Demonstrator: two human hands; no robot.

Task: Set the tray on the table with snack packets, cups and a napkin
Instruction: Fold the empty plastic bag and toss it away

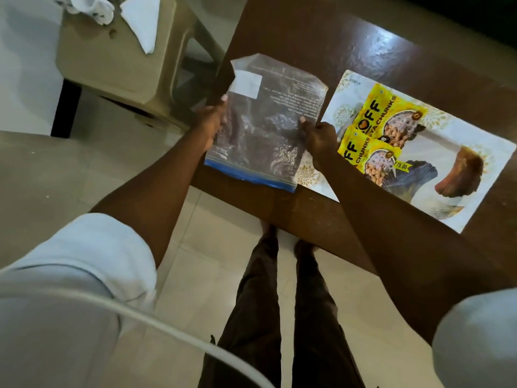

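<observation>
Words we can read on the packets, the tray and the bag

On the two yellow snack packets, the upper packet [391, 116] and the lower packet [366, 158], we read "CHUNKS" and a partial "OFF"; the lower packet carries a price tag [400, 166] that seems to say "79.00". The tray [475, 152] has "KUBER" printed near its far corner. On the clear zip bag [268, 121] we see small upside-down print, too blurred for us to read beyond what may be "INSTRUCTION".

Clear crinkled plastic bag [268, 119], glossy wooden table [349, 32]
</observation>
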